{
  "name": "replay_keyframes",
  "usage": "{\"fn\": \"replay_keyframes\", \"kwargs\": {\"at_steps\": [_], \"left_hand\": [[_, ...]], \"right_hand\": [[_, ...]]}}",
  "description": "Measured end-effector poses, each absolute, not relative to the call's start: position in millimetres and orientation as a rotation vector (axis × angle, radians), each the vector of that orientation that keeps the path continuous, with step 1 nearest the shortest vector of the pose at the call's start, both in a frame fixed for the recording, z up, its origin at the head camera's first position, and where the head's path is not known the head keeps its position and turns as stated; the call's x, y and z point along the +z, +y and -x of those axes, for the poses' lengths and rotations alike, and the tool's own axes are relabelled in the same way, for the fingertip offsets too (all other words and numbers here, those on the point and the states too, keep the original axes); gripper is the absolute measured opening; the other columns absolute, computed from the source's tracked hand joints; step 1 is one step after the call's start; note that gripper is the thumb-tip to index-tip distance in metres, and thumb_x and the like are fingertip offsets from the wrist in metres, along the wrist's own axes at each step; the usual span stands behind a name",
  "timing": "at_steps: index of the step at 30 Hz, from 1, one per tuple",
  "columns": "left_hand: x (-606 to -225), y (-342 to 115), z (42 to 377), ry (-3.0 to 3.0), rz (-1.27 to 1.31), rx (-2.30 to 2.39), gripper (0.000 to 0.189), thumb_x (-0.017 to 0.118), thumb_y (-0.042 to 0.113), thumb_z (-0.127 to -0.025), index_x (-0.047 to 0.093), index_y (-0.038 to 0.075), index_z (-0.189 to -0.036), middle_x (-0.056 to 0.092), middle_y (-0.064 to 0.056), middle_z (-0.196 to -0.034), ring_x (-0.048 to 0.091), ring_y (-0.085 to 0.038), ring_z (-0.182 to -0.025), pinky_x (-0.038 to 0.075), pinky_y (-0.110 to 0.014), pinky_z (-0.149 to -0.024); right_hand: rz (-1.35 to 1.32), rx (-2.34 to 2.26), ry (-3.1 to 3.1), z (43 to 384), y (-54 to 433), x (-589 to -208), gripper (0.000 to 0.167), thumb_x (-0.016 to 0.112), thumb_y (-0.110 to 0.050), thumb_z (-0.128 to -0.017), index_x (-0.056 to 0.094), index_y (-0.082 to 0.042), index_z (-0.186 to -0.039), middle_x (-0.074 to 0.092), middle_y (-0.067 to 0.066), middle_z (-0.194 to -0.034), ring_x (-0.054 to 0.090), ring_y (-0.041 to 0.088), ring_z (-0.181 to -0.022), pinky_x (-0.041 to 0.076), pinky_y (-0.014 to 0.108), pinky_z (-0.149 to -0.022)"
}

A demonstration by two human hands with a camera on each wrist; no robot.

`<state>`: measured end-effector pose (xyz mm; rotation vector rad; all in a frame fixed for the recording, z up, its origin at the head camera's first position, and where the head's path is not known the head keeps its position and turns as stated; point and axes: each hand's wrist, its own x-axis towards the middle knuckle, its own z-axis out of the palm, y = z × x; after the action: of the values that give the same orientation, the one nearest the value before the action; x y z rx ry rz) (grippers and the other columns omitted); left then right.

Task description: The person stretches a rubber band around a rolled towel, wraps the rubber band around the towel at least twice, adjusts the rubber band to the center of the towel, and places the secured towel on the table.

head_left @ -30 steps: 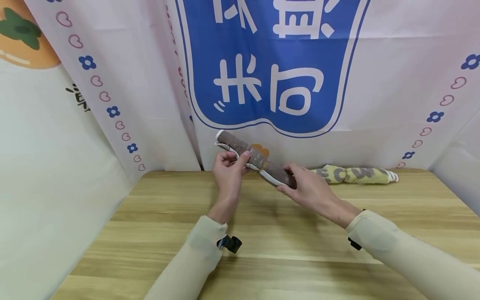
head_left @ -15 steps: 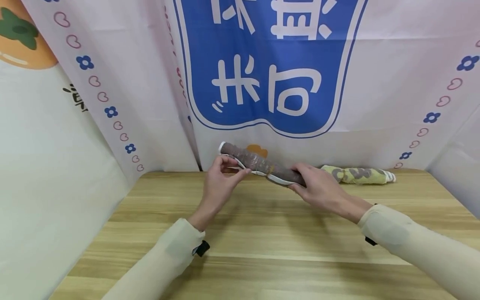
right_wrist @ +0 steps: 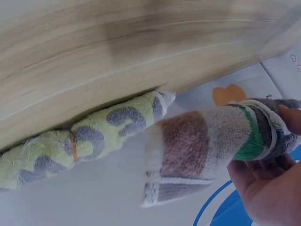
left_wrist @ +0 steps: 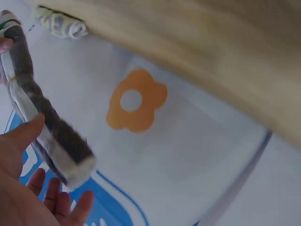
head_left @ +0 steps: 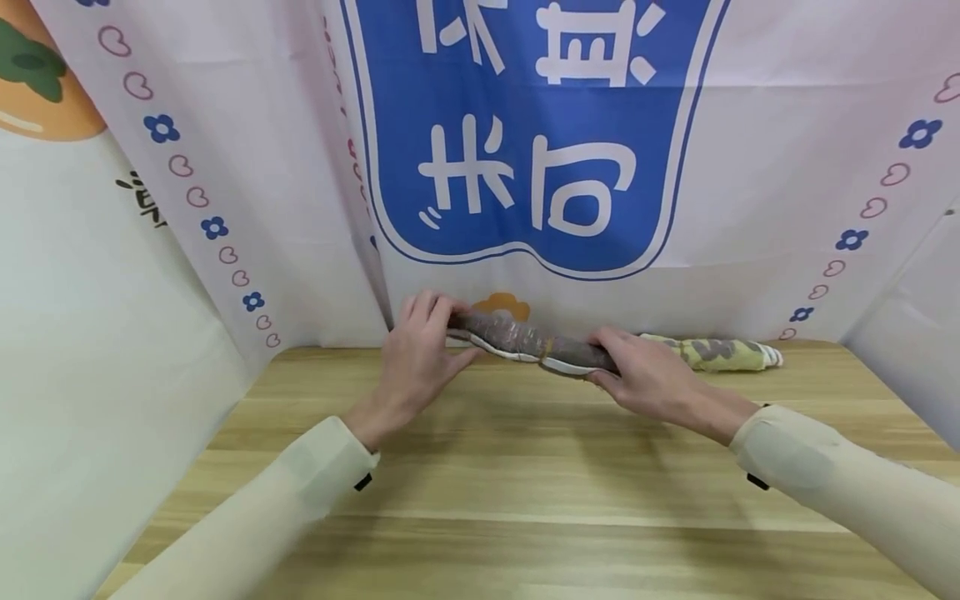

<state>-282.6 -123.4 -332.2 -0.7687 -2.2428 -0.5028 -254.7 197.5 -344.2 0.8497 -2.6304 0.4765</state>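
A rolled brown-grey towel (head_left: 513,336) with a white edge is held up near the back of the table, a thin band round its middle. My right hand (head_left: 652,382) grips its right part. In the right wrist view, the towel's end (right_wrist: 188,150) sticks out past that hand, with brown, white and green patches. My left hand (head_left: 416,358) is at the other end, fingers over it in the head view. The left wrist view shows the left thumb (left_wrist: 30,132) against the roll and the other fingers spread loosely below its white end.
A yellow towel roll (head_left: 727,354) with grey letters, bound by an orange band (right_wrist: 73,146), lies along the table's back edge at the right. Behind the wooden table (head_left: 525,500) hangs a white cloth (head_left: 750,208) with a blue printed panel.
The roll has come down from a steep slant to nearly level. My left hand has moved left from the roll's middle to its end and loosened its pinch; the right keeps its grip.
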Motion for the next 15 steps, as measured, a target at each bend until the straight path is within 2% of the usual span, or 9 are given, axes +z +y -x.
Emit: {"fn": "replay_keyframes", "kwargs": {"at_steps": [3, 5, 7, 12, 15], "left_hand": [[-327, -127, 289, -2.293, 0.849, -0.423, 0.067, 0.101, 0.027, -0.074, 0.070, 0.005, -0.128, 0.066, -0.012, -0.129, 0.058, -0.032, -0.115, 0.057, -0.047, -0.090], [-326, -129, 295, -2.331, 0.948, -0.407, 0.066, 0.099, 0.027, -0.077, 0.071, 0.006, -0.132, 0.067, -0.012, -0.135, 0.060, -0.032, -0.121, 0.055, -0.048, -0.097], [-328, -130, 300, -2.350, 1.057, -0.416, 0.059, 0.096, 0.026, -0.081, 0.072, 0.007, -0.132, 0.069, -0.010, -0.134, 0.063, -0.030, -0.121, 0.054, -0.047, -0.100], [-338, -128, 306, -2.319, 1.219, -0.467, 0.037, 0.091, 0.020, -0.087, 0.076, 0.008, -0.119, 0.077, -0.005, -0.111, 0.071, -0.021, -0.097, 0.058, -0.040, -0.084], [-341, -127, 305, -2.306, 1.224, -0.475, 0.029, 0.089, 0.018, -0.089, 0.077, 0.007, -0.113, 0.078, -0.004, -0.103, 0.071, -0.018, -0.088, 0.059, -0.037, -0.077]], "right_hand": [[-0.856, 0.456, -2.636, 253, 198, -342, 0.029, 0.081, -0.015, -0.095, 0.063, -0.007, -0.116, 0.066, 0.002, -0.097, 0.060, 0.018, -0.077, 0.052, 0.043, -0.067], [-0.859, 0.445, -2.643, 253, 199, -342, 0.028, 0.081, -0.016, -0.095, 0.063, -0.008, -0.114, 0.063, -0.001, -0.093, 0.057, 0.017, -0.074, 0.049, 0.041, -0.066], [-0.863, 0.437, -2.647, 253, 201, -342, 0.028, 0.081, -0.017, -0.095, 0.063, -0.009, -0.114, 0.062, -0.002, -0.093, 0.056, 0.016, -0.074, 0.049, 0.041, -0.066], [-0.886, 0.416, -2.648, 252, 206, -346, 0.028, 0.082, -0.018, -0.095, 0.064, -0.010, -0.116, 0.066, -0.002, -0.099, 0.059, 0.015, -0.077, 0.052, 0.042, -0.067], [-0.901, 0.414, -2.645, 252, 208, -348, 0.028, 0.081, -0.019, -0.096, 0.065, -0.010, -0.118, 0.068, -0.001, -0.103, 0.062, 0.015, -0.080, 0.054, 0.044, -0.069]]}}
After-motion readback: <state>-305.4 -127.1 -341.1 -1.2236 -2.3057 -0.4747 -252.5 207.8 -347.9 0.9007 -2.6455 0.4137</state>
